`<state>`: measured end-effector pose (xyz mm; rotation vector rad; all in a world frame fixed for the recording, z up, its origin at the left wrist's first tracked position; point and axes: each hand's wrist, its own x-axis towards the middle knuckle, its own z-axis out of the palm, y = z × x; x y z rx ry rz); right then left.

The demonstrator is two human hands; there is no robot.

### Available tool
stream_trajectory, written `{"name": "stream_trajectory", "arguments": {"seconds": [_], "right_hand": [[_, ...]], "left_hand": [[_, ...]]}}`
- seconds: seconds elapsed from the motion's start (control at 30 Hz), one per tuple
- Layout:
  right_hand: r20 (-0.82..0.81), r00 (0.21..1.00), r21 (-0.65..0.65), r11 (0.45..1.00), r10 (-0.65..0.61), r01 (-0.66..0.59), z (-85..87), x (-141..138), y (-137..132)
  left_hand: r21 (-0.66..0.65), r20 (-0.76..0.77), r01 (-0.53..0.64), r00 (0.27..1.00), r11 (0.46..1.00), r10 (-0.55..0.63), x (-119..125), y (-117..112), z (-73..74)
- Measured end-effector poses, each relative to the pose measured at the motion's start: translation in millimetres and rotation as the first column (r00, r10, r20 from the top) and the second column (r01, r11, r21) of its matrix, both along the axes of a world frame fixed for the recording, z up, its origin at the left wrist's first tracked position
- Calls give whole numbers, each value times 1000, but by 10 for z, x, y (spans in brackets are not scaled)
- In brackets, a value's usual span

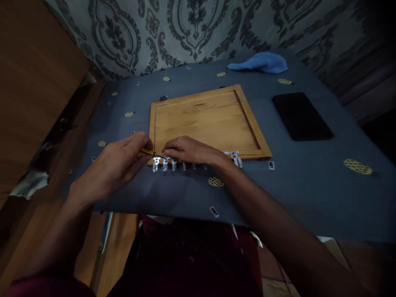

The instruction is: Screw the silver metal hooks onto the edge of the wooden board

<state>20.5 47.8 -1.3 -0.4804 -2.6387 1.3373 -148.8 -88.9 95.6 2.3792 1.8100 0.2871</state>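
Observation:
A framed wooden board (202, 121) lies on the cloth-covered table. Along its near edge runs a metal hook rail (236, 159), its several silver hooks hanging over the side; my forearm and fingers cover part of it. My left hand (116, 163) is closed around a thin yellow-handled tool (147, 152) at the board's near left corner. The tool's dark, narrow tip points right, toward the rail; its exact kind is hard to make out. My right hand (192, 150) has its fingers curled down on the rail, fingertips close to that tip.
A black tablet or phone-like slab (303, 116) lies right of the board. A crumpled blue cloth (261, 62) is at the back. Small dark pieces (163, 98) show at the board's far edge. Wooden furniture (34, 82) stands at left, a patterned curtain or wall (198, 29) behind.

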Motion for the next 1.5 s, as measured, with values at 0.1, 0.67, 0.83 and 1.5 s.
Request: {"name": "stream_trajectory", "arguments": {"seconds": [0.1, 0.67, 0.83, 1.5], "right_hand": [[17, 1000, 33, 999, -11, 11, 12, -2, -6], [40, 999, 100, 995, 11, -15, 68, 17, -10], [51, 999, 105, 994, -3, -2, 105, 20, -34], [12, 1000, 69, 998, -4, 3, 33, 8, 9]], "left_hand": [[-6, -1, 36, 999, 999, -36, -18, 8, 12], [-94, 12, 185, 983, 978, -184, -56, 136, 111], [-91, 23, 188, 982, 978, -187, -25, 147, 103], [-136, -43, 235, 969, 962, -243, 45, 266, 95]]}}
